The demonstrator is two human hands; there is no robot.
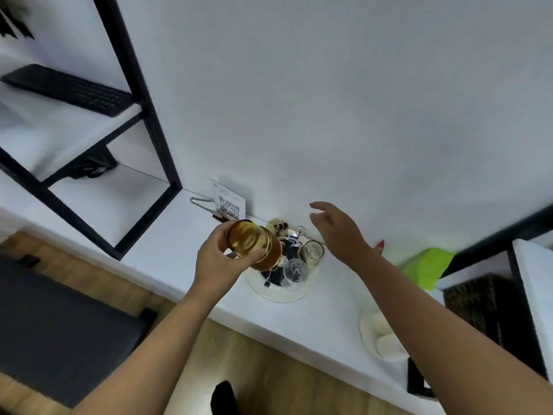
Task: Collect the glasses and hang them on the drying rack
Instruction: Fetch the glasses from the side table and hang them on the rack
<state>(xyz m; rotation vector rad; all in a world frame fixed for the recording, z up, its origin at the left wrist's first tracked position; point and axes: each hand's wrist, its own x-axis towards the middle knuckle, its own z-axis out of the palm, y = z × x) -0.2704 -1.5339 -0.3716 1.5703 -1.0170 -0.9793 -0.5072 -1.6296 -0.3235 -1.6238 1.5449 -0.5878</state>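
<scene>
My left hand (pixel 216 259) grips an amber glass (pixel 254 244), tilted with its base toward me, just above the left side of the drying rack (pixel 296 235). The rack stands on a round white tray (pixel 270 292) on the white counter. Two clear glasses hang on it: one (pixel 312 253) on the right, another (pixel 294 272) at the front. A further pale glass (pixel 275 224) shows behind the amber one. My right hand (pixel 335 232) hovers open to the right of the rack, fingers spread, holding nothing.
A QR-code card (pixel 229 202) leans on the wall behind the rack. A white plate (pixel 378 333) with pale pieces sits at the counter's right, a green cloth (pixel 426 263) beyond it. A black-framed shelf (pixel 143 121) with a keyboard (pixel 68 89) stands left.
</scene>
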